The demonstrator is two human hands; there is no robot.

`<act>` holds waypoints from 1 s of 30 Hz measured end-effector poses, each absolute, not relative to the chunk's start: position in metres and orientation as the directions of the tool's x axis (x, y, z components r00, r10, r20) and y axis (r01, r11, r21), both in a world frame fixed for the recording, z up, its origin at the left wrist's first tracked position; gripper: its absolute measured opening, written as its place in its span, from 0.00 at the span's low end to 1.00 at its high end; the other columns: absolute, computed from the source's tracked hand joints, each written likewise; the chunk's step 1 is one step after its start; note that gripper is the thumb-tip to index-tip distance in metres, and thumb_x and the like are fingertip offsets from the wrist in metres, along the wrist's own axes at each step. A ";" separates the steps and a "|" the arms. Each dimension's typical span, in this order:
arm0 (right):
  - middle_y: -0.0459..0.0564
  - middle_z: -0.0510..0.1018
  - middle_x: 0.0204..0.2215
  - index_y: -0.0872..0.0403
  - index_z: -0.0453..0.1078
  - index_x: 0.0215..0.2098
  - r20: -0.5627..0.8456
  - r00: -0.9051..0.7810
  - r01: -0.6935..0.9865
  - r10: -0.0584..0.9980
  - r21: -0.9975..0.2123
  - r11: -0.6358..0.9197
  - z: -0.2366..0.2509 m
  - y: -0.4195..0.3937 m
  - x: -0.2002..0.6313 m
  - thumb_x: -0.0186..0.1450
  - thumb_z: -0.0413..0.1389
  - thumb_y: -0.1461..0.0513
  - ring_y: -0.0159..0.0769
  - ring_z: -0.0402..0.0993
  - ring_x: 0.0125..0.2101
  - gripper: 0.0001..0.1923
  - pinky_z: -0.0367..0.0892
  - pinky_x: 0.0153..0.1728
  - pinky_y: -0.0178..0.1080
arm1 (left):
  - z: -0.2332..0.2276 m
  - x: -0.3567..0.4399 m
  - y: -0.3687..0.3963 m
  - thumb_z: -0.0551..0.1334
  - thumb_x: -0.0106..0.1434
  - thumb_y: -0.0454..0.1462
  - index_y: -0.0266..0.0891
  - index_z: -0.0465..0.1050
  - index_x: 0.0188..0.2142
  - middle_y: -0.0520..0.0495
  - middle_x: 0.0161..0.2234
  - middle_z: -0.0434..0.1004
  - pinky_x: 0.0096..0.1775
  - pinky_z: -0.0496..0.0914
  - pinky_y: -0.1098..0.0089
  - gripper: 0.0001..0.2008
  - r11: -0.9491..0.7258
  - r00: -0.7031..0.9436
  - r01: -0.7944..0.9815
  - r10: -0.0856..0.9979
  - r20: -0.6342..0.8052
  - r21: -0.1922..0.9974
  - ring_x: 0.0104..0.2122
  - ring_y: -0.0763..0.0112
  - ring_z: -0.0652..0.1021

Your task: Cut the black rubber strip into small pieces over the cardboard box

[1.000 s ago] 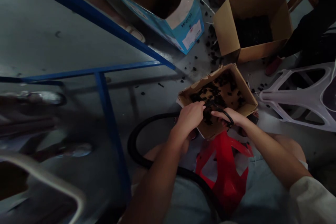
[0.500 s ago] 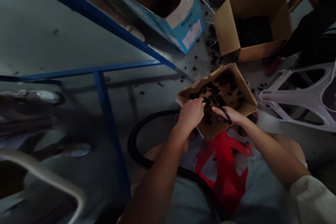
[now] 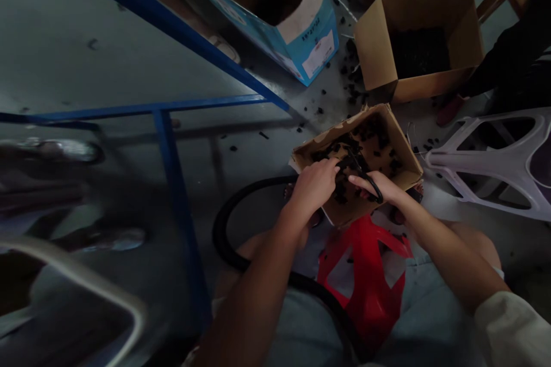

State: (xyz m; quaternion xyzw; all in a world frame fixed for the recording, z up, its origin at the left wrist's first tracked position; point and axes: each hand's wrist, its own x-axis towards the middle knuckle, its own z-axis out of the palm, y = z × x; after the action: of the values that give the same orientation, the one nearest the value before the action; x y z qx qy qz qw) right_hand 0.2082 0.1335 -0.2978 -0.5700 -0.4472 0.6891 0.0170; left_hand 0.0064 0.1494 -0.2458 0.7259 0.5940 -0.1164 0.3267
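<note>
Both hands work over the torn box (image 3: 402,149) resting on the red stool (image 3: 365,275) — left hand (image 3: 313,186) pinching a small black part (image 3: 344,165), right hand (image 3: 381,188) closed on a black loop (image 3: 371,184). Plenty of parts remain inside, more scattered across the floor (image 3: 327,104).

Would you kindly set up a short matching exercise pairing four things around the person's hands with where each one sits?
Things:
1. torn cardboard box
2. red stool
3. blue and white carton
4. white stool

Places:
a. lying on its side at the right
b. under the left hand and right hand
c. between the person's knees
d. at the top, beside the blue frame

Pairs: 1-b, 2-c, 3-d, 4-a
</note>
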 end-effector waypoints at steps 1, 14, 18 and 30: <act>0.48 0.77 0.23 0.55 0.71 0.29 -0.734 -0.385 0.451 0.560 -0.679 -0.579 -0.298 0.134 0.209 0.61 0.58 0.35 0.35 0.75 0.25 0.31 0.67 0.26 0.33 | -0.246 0.006 0.149 0.47 0.76 0.36 0.36 0.72 0.57 0.37 0.52 0.79 0.49 0.69 0.60 0.19 -0.084 0.268 0.939 0.788 -0.554 0.334 0.51 0.55 0.78; 0.48 0.77 0.26 0.54 0.69 0.31 -0.723 -0.391 0.353 0.569 -0.689 -0.633 -0.301 0.134 0.206 0.62 0.58 0.36 0.35 0.74 0.28 0.30 0.69 0.29 0.33 | -0.237 0.009 0.151 0.46 0.77 0.37 0.36 0.71 0.56 0.37 0.52 0.78 0.49 0.69 0.59 0.19 -0.076 0.232 0.959 0.768 -0.597 0.274 0.51 0.54 0.79; 0.48 0.76 0.27 0.54 0.69 0.31 -0.703 -0.412 0.472 0.579 -0.709 -0.524 -0.306 0.131 0.208 0.65 0.54 0.36 0.36 0.74 0.29 0.30 0.68 0.30 0.35 | -0.236 0.009 0.152 0.47 0.77 0.37 0.34 0.70 0.55 0.37 0.52 0.79 0.49 0.70 0.59 0.17 -0.009 0.178 0.961 0.787 -0.591 0.277 0.51 0.54 0.79; 0.49 0.77 0.28 0.55 0.72 0.33 -0.644 -0.508 0.552 0.573 -0.753 -0.357 -0.297 0.133 0.207 0.69 0.50 0.38 0.36 0.73 0.30 0.30 0.67 0.32 0.35 | -0.248 0.003 0.149 0.64 0.68 0.38 0.39 0.69 0.42 0.42 0.45 0.75 0.47 0.71 0.62 0.06 0.064 0.189 0.892 0.847 -0.497 0.448 0.46 0.57 0.77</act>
State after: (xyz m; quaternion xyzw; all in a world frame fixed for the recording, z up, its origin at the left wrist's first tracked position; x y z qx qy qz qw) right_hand 0.2070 0.1330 -0.2973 -0.4961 -0.5670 0.6575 0.0078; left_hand 0.0027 0.1492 -0.2478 0.6833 0.6362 -0.0311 0.3570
